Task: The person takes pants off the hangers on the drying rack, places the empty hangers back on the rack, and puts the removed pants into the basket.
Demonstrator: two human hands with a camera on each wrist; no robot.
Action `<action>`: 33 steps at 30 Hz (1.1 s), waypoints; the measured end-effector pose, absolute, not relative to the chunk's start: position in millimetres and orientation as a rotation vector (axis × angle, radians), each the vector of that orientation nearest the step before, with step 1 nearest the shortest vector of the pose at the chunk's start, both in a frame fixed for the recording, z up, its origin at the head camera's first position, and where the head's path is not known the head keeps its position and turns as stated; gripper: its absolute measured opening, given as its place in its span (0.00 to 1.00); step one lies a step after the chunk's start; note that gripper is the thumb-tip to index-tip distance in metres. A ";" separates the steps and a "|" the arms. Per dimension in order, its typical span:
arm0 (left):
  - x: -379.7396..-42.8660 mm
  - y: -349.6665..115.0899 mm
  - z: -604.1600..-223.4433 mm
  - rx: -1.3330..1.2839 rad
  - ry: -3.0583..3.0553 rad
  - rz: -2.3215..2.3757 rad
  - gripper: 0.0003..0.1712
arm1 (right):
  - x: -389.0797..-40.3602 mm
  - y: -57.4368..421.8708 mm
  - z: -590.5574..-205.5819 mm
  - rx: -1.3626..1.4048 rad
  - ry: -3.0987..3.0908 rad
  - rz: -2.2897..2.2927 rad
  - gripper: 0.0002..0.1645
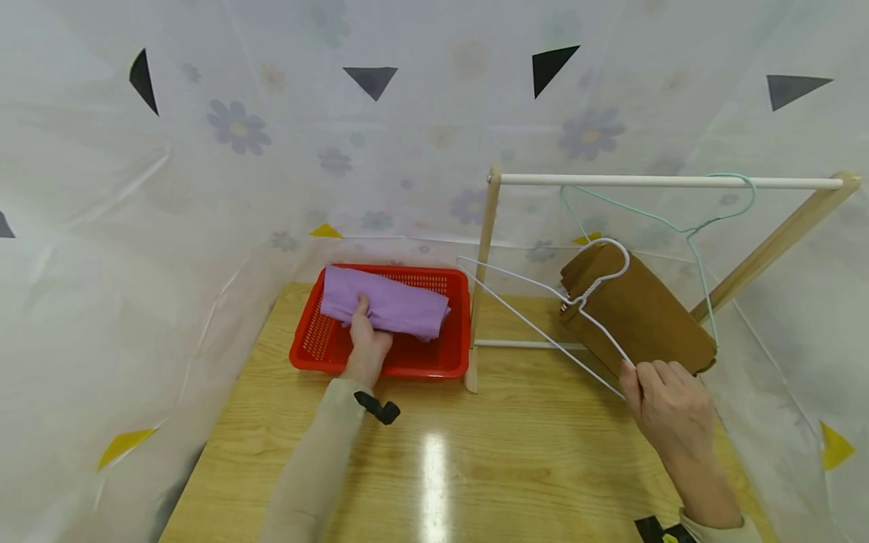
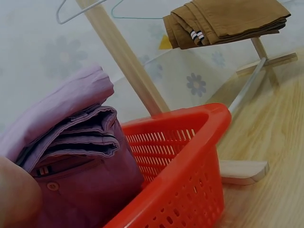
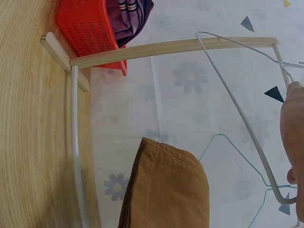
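Folded purple trousers [image 1: 387,302] rest tilted in a red plastic basket [image 1: 467,324], and a button on them [image 2: 52,186] shows in the left wrist view. My left hand [image 1: 369,348] grips their near edge, thumb on top, the other fingers hidden beneath. A white hanger [image 1: 627,260] is held at one arm in my right hand [image 1: 672,407], its hook pointing up and away. Behind it, brown trousers [image 1: 645,317] hang folded over a mint-green hanger [image 1: 702,223]. The white hanger overlaps the brown trousers in the head view.
A wooden rack with a white top rail [image 1: 611,181] stands on the right of the wooden table [image 1: 516,467]. Its left upright [image 1: 487,234] is close beside the basket. A lower white bar [image 1: 519,345] joins the rack's legs. Patterned sheeting [image 1: 407,151] surrounds the table.
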State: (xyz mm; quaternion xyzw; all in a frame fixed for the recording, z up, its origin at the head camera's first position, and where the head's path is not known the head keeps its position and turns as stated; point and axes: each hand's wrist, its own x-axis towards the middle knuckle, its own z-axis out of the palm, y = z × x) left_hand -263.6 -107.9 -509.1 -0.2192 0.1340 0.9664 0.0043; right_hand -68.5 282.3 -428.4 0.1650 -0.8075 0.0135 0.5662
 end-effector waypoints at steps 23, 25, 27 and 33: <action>-233.6 -115.9 -512.7 -1.003 0.727 2.957 0.15 | -67.1 283.4 -429.8 0.397 -1.890 0.036 0.32; -232.8 -115.7 -514.7 -1.064 0.763 2.938 0.16 | -67.0 283.4 -429.8 0.401 -1.893 0.035 0.32; -232.1 -115.2 -517.1 -1.119 0.792 2.918 0.20 | -67.0 283.4 -429.9 0.405 -1.896 0.037 0.32; -232.5 -112.3 -519.2 -1.200 0.917 2.861 0.31 | -66.9 283.6 -430.2 0.410 -1.903 0.040 0.32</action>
